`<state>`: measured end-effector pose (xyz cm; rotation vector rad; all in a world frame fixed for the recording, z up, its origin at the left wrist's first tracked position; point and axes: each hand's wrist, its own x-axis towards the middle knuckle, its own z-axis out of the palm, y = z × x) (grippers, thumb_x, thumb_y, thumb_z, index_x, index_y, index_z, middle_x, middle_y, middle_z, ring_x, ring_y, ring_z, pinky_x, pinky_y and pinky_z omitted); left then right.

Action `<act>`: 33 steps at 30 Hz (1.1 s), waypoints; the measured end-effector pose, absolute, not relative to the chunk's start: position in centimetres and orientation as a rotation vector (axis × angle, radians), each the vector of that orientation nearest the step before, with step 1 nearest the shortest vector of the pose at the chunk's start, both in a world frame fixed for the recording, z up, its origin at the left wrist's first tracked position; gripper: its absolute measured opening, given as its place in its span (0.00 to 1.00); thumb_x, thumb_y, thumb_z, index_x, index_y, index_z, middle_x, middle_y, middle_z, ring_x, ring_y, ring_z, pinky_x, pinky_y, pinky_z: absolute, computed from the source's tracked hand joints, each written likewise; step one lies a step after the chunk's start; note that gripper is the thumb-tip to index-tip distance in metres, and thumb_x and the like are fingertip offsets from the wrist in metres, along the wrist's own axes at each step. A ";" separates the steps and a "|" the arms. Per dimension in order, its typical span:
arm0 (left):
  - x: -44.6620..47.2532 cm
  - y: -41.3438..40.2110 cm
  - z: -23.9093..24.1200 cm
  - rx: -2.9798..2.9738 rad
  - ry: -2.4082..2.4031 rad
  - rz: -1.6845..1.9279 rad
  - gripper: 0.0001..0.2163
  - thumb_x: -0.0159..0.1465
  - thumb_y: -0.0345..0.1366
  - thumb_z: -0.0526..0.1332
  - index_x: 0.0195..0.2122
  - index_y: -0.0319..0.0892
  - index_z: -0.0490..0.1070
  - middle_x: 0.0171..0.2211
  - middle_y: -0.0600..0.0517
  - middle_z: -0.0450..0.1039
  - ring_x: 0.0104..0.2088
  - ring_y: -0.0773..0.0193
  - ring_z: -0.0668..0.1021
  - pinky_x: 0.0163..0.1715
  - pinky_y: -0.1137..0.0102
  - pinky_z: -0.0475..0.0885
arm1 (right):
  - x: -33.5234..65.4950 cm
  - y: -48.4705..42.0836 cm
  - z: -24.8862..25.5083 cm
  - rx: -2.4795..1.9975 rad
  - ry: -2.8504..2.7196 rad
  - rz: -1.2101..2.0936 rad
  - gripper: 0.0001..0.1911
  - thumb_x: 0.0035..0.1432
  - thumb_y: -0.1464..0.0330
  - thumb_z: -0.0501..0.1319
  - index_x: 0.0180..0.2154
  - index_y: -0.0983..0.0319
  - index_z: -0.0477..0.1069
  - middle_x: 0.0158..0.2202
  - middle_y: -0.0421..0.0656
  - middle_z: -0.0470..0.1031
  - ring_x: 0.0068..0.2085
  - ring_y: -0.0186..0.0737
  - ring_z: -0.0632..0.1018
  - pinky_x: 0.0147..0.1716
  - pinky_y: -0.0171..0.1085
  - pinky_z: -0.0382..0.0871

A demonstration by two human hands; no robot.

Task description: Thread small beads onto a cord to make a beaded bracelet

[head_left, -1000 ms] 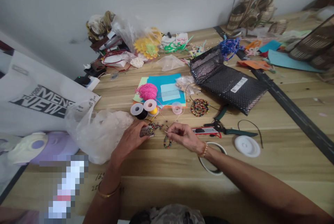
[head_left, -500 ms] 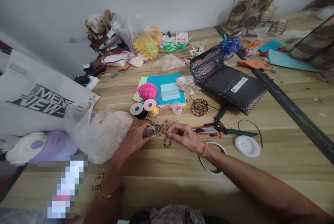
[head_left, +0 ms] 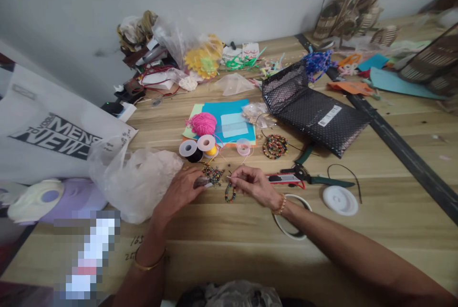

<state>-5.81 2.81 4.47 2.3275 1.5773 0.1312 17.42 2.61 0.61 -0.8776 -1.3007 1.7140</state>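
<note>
A pale, wood-grained table (head_left: 222, 249) runs out of frame. Over it are the left hand (head_left: 182, 185) and right hand (head_left: 252, 185). The left fingers curl around a small, translucent grey container (head_left: 201, 182), mostly covered, contents unclear. A multicoloured loop of round beads (head_left: 230, 195) sits below the right fingertips, which pinch a thin, pale strand (head_left: 229, 176), thread or needle, I cannot tell. Loose multicoloured beads (head_left: 214, 174) lie heaped beside the container.

Bench (head_left: 222, 245): pale wood grain, black strip (head_left: 404, 155) crossing right side
Beads (head_left: 214, 175): small loose heap
Bead strands (head_left: 275, 146): coiled
Cutters (head_left: 301, 172): green-handled, beside red-edged knife (head_left: 284, 179)
Sheets (head_left: 232, 110): coloured, overlapping
Pouch (head_left: 311, 113): black, bubble-textured
Bag (head_left: 143, 185): translucent plastic
Reel (head_left: 339, 200): white, near pale ring (head_left: 293, 237)
</note>
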 end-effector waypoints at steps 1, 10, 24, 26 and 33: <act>-5.9 2.8 4.5 2.320 1.572 0.142 0.03 0.57 0.35 0.61 0.31 0.43 0.72 0.33 0.49 0.74 0.37 0.55 0.74 0.39 0.63 0.67 | 17.4 2.6 0.6 -0.885 -1.293 1.717 0.19 0.52 0.55 0.64 0.30 0.65 0.68 0.20 0.37 0.68 0.19 0.27 0.67 0.18 0.27 0.61; -6.6 2.5 4.4 2.287 1.581 0.164 0.15 0.53 0.36 0.65 0.43 0.43 0.72 0.44 0.46 0.74 0.46 0.50 0.74 0.48 0.57 0.66 | 17.4 2.7 0.6 -0.924 -1.271 1.728 0.19 0.51 0.55 0.64 0.31 0.66 0.69 0.19 0.38 0.69 0.18 0.28 0.68 0.18 0.28 0.63; -3.5 1.8 2.9 2.392 1.370 0.615 0.06 0.62 0.29 0.57 0.37 0.41 0.74 0.39 0.47 0.71 0.47 0.57 0.71 0.48 0.60 0.69 | 17.3 2.7 0.7 -0.960 -1.152 1.710 0.17 0.47 0.58 0.69 0.29 0.65 0.69 0.21 0.39 0.73 0.20 0.29 0.72 0.18 0.28 0.66; -2.9 1.7 2.4 2.417 1.351 0.623 0.06 0.63 0.29 0.57 0.36 0.42 0.74 0.39 0.47 0.71 0.47 0.57 0.70 0.48 0.59 0.69 | 17.4 2.8 0.8 -0.970 -1.147 1.699 0.17 0.47 0.58 0.69 0.29 0.64 0.70 0.21 0.39 0.73 0.20 0.30 0.73 0.19 0.29 0.66; -1.3 1.4 1.7 2.457 1.387 0.603 0.06 0.63 0.31 0.57 0.36 0.43 0.75 0.37 0.47 0.71 0.51 0.53 0.67 0.50 0.55 0.68 | 17.4 2.8 0.9 -0.995 -1.164 1.675 0.16 0.49 0.58 0.67 0.29 0.64 0.70 0.19 0.39 0.73 0.20 0.31 0.72 0.20 0.30 0.67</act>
